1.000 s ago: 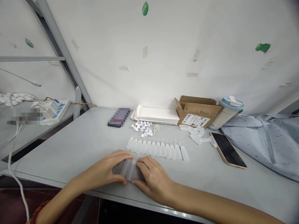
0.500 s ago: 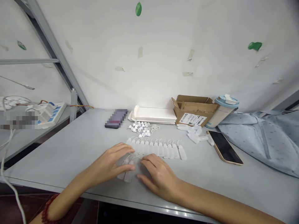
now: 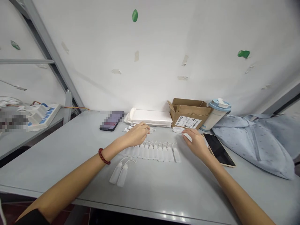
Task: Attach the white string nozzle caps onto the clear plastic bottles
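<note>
My left hand [image 3: 138, 134] reaches over the pile of small white caps [image 3: 128, 127], covering most of it. Its fingers are bent and closed at the pale loops [image 3: 152, 130]; whatever they pinch is hidden. My right hand [image 3: 197, 144] is at the loose translucent pieces [image 3: 178, 129] by the cardboard box, with thumb and fingers apart. Between the hands lies a row of several small translucent bottles [image 3: 154, 153], with thin white tails at their tops. Two more such bottles [image 3: 119, 174] lie side by side nearer the front edge.
A stack of white flat packs [image 3: 151, 116] and an open cardboard box [image 3: 191, 114] stand against the wall. A blue-lidded cup [image 3: 214, 115], a phone [image 3: 219, 150] and a pale blue cloth bag [image 3: 253, 143] are at right. Another phone [image 3: 112, 121] lies at left; a power strip [image 3: 48, 115] is farther left.
Both hands have left the two front bottles. My left hand has moved forward to the caps and loops; my right hand has moved forward and right to the loose translucent pieces.
</note>
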Available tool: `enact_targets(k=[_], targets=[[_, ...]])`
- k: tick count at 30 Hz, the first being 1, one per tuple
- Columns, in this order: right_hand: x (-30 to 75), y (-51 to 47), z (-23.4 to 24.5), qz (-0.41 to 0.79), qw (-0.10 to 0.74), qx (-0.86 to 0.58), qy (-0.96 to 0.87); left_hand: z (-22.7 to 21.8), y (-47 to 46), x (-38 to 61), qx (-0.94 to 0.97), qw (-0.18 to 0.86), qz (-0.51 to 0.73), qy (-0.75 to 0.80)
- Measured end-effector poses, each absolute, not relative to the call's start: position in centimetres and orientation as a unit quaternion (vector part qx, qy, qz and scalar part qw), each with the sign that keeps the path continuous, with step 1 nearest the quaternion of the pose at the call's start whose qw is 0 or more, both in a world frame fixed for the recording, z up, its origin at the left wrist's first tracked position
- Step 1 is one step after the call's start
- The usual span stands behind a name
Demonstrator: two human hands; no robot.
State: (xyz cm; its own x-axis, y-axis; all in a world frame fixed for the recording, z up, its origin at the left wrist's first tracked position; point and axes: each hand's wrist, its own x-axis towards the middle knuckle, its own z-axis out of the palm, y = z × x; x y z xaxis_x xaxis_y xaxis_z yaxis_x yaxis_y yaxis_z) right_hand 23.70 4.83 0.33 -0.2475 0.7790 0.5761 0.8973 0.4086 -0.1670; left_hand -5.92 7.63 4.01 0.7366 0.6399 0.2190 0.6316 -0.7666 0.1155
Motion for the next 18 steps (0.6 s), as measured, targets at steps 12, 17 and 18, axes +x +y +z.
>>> enact_targets(k=[12, 17, 18], targets=[[24.9, 5.4, -0.2, -0.101, 0.197, -0.571, -0.790, 2.3, 7.2, -6.7, 0.932, -0.004, 0.121, 0.342], [25.0, 5.4, -0.5, -0.115, 0.168, -0.584, -0.786, 2.3, 7.4, -7.2, 0.924, 0.024, 0.151, 0.351], [24.9, 5.4, -0.5, -0.118, 0.164, -0.587, -0.784, 2.4, 7.4, -7.3, 0.920, 0.038, 0.165, 0.354]])
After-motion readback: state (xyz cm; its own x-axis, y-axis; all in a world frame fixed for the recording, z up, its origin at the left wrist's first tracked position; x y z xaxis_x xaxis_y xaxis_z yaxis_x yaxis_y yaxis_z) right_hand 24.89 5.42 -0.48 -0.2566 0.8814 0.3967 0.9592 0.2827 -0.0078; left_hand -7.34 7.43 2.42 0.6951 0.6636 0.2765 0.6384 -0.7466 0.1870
